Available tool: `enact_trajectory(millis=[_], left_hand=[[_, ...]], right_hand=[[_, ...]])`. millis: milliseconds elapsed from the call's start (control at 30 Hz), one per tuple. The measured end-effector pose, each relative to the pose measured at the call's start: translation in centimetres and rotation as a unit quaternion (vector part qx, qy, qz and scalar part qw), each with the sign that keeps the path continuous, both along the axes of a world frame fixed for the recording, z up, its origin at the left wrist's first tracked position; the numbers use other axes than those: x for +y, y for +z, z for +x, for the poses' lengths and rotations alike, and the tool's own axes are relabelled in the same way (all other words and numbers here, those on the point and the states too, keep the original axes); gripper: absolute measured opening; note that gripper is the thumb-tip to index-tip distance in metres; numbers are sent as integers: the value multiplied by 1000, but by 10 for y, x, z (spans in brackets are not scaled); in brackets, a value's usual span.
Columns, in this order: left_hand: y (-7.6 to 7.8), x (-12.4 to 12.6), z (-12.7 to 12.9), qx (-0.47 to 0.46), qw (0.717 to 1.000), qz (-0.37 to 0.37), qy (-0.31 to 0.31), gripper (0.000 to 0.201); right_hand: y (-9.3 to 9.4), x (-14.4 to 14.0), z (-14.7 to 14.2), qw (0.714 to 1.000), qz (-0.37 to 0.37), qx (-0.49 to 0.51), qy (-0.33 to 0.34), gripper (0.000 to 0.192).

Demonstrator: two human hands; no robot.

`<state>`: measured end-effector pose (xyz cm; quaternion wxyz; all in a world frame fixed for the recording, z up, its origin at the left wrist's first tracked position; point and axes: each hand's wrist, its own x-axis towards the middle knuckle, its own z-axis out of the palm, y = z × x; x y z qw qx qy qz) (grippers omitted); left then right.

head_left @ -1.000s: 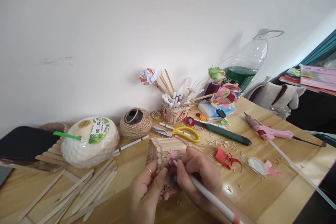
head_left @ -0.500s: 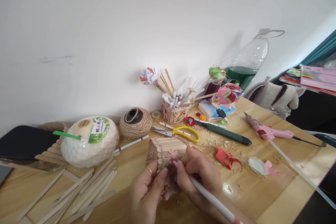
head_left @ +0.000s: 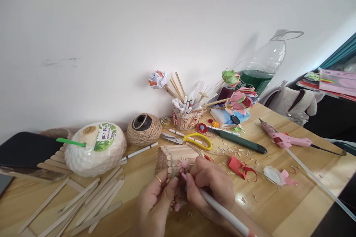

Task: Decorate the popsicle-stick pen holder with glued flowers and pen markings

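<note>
My left hand (head_left: 157, 202), with a ring on one finger, grips the near left side of a small popsicle-stick holder (head_left: 182, 152) lying tilted on the table. Pink flowers (head_left: 183, 164) and a string band decorate its side. In my right hand (head_left: 213, 185) is a white marker (head_left: 224, 211), pinched like a pen; its pink tip end points at the holder's wall just below the upper flower. Whether the tip touches the wood I cannot tell. My fingers hide the holder's right and lower parts.
Loose popsicle sticks (head_left: 94, 202) and a wrapped coconut (head_left: 96, 150) are left. Behind are twine (head_left: 144, 129), yellow-handled scissors (head_left: 191, 140), a green craft knife (head_left: 240, 140) and a decorated pot (head_left: 187, 118) of markers. A pink glue gun (head_left: 283, 139), red scraps (head_left: 241, 167) and shavings lie right.
My right hand and the marker tip have shifted slightly left along the holder's wall. My left hand keeps its hold, and the other objects stay in place.
</note>
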<state>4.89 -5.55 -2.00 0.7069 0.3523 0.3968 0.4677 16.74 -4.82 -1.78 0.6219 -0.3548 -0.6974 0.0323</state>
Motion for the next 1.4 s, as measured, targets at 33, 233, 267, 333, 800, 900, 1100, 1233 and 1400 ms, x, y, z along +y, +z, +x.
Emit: enact_trajectory(millis=[33,233,267,333,800,900,1100,1233,1400], left_hand=[[0,0,0,0,1000,1,-1,31],[1,0,0,13,1000,8,-8,32],[0,0,-1,16,1000,9,-8,33],[0,0,-1,15,1000,10,-4,33],[-2,0,-1,-7,1000,5,0,29],[-1,-1,-1,-4,1000,5,2,29],[0,-1,0,-9,1000,1,1,30],[0,-1,0,-11,1000,-2,-1,30],[0,-1,0,-10,1000,-6,8,31]], right_hand=[[0,0,0,1000,2,0,4,33],[1,1,0,1000,4,2,3,32],[1,1,0,1000,3,2,2,32],[2,0,1,1000,-3,3,-1,32],[-1,0,1,1000,-6,16,-14,32],[-2,-1,1,1000,-9,17,-22,31],[-2,-2,1,999,-10,31,-27,31],[-2,-2,1,999,-11,32,-17,30],[-4,-3,1,999,-11,38,-23,29]])
